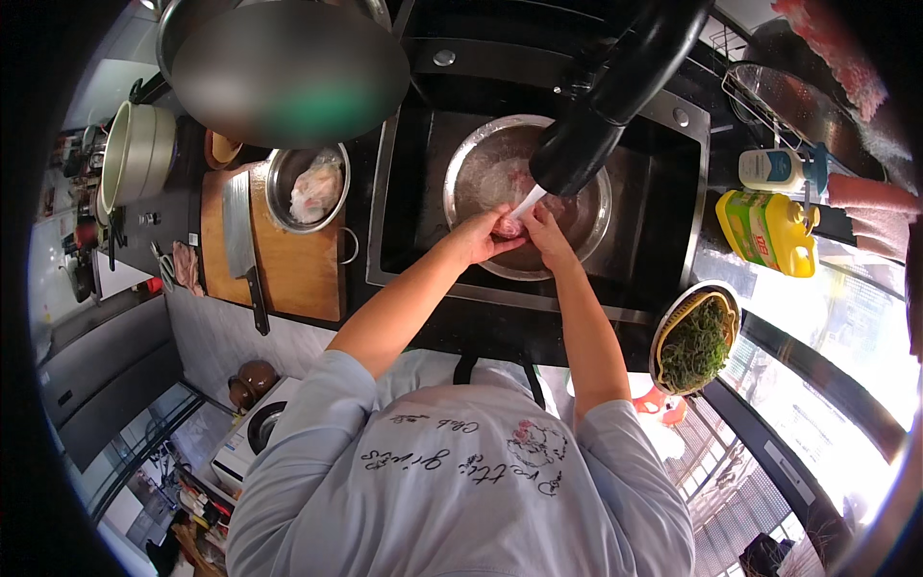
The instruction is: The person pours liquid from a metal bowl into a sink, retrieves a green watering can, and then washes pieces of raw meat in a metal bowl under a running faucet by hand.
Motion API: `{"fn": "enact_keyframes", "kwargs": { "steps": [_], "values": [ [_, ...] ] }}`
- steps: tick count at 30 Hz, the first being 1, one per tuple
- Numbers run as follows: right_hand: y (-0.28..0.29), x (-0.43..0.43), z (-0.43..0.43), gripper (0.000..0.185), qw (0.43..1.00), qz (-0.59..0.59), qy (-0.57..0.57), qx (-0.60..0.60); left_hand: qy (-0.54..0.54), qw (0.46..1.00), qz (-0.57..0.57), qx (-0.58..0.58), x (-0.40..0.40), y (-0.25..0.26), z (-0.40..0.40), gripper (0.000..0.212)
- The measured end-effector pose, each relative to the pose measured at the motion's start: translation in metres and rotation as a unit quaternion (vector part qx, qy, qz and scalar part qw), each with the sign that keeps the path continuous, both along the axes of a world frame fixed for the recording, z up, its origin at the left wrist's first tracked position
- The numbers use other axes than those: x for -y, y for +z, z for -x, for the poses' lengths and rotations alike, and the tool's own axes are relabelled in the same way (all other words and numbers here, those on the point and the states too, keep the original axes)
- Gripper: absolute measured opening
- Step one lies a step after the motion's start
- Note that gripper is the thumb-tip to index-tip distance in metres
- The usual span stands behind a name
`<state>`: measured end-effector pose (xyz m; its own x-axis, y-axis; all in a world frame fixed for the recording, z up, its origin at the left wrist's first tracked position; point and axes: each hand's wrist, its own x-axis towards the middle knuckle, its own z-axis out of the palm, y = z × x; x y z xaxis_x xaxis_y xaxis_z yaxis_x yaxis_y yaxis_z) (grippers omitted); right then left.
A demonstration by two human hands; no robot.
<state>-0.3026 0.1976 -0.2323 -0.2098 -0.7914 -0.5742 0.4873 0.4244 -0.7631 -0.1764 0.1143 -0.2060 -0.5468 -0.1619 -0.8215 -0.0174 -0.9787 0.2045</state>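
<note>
Both my hands are over the near part of a round metal basin (456, 169) that stands in the dark sink (652, 216). A small piece of raw meat (509, 226) lies between them, under a stream of water (528, 201) from the black faucet (577, 148). My left hand (484, 236) cups and grips the meat from the left. My right hand (544, 234) touches it from the right, its fingers partly hidden by the stream and faucet. Water and some pinkish pieces show in the basin, blurred by the splashing.
Left of the sink, a cleaver (239, 227) and a metal bowl of raw meat (270, 191) rest on a wooden cutting board (303, 278). To the right stand a yellow detergent jug (764, 231), a pump bottle (771, 170) and a basket of leafy greens (696, 346).
</note>
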Motion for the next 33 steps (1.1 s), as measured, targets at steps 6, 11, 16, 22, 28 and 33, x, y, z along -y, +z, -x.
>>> {"fn": "enact_keyframes", "kwargs": {
  "steps": [6,11,16,22,28,33],
  "values": [
    [-0.021,0.006,-0.009,0.032,0.995,-0.031,-0.041,-0.091,-0.065,0.997,0.042,-0.028,0.001,-0.001,-0.009,0.023],
    [-0.024,0.006,-0.015,0.033,0.985,-0.081,-0.042,-0.149,-0.077,0.995,0.052,-0.020,0.005,-0.001,-0.010,0.016],
    [-0.021,0.014,-0.018,0.041,0.950,-0.189,-0.032,-0.245,-0.012,0.998,0.045,0.033,-0.002,-0.010,-0.001,0.013],
    [-0.073,0.011,-0.013,0.043,0.940,-0.220,-0.094,-0.243,0.038,0.995,0.074,0.056,-0.010,-0.013,0.018,0.013],
    [-0.043,0.019,0.022,0.039,0.961,-0.172,-0.218,0.001,0.001,0.987,0.142,0.077,-0.011,-0.033,0.007,0.025],
    [-0.038,0.018,0.041,0.033,0.942,-0.239,0.075,-0.223,-0.030,0.976,0.191,0.102,-0.007,-0.034,0.016,0.032]
  ]
}}
